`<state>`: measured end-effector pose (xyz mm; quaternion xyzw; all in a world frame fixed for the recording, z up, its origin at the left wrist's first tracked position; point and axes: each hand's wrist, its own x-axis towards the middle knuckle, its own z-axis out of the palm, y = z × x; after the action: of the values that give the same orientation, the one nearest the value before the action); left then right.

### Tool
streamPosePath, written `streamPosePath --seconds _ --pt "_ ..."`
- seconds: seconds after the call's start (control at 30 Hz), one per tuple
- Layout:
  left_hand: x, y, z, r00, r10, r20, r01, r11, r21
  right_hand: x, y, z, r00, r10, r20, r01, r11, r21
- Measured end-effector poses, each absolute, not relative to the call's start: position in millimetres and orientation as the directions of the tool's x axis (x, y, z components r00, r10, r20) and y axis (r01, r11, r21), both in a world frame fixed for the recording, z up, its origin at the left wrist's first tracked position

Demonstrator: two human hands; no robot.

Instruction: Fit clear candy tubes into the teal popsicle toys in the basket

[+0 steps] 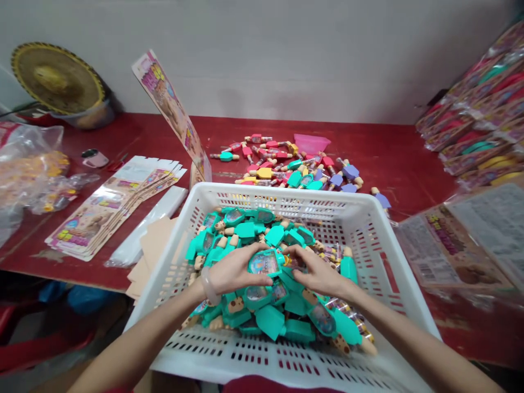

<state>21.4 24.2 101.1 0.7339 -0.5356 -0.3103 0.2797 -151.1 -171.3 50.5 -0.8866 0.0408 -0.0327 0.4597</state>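
Observation:
My left hand is closed on a teal plastic toy, thumb below and fingers above. Its clear front window shows a coloured picture inside. Close to its yellow neck, my right hand curls its fingers around a clear tube with orange-brown contents. I cannot tell whether tube and toy are joined. Both hands are inside a white plastic basket, over a heap of similar teal toys with beige cookie-patterned ends. More filled tubes lie in the basket at the right.
Behind the basket, red, yellow, teal and purple toys are scattered around a pink tray on the red table. Printed cards are stacked left; one card stands upright. Packed bags rise at the right.

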Motion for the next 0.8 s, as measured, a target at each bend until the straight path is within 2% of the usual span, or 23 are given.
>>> streamPosePath --seconds 0.13,0.27,0.33,0.5,0.57,0.7,0.8 --pt "15.6 23.2 96.2 0.194 -0.966 -0.169 -0.66 -0.256 0.706 -149.5 -168.8 54.8 0.99 -0.127 0.062 -0.069 -0.817 -0.572" --pt "9.5 22.0 96.4 0.21 -0.958 -0.197 -0.65 -0.288 0.704 -152.2 -169.1 57.4 0.99 -0.065 0.125 -0.016 -0.933 -0.36" --pt "7.9 22.4 99.6 0.215 -0.964 -0.158 -0.624 -0.26 0.737 -152.6 -170.0 59.5 0.988 -0.072 0.136 -0.022 -0.941 -0.337" --pt "2.7 24.6 104.3 0.232 -0.972 -0.044 -0.596 -0.177 0.783 -152.0 -170.0 63.6 0.983 -0.061 0.173 0.018 -0.909 -0.417" --pt "-0.9 25.5 102.1 0.232 -0.972 -0.025 -0.631 -0.171 0.757 -152.7 -168.7 61.2 0.976 -0.045 0.213 0.041 -0.923 -0.382" --pt "-8.8 28.1 93.2 0.205 -0.979 -0.021 -0.733 -0.168 0.66 -155.9 -165.5 53.3 0.945 -0.027 0.325 0.052 -0.971 -0.233" --pt "-14.5 30.2 86.8 0.197 -0.98 -0.013 -0.769 -0.163 0.618 -158.2 -162.7 53.4 0.92 -0.038 0.391 0.042 -0.98 -0.195"
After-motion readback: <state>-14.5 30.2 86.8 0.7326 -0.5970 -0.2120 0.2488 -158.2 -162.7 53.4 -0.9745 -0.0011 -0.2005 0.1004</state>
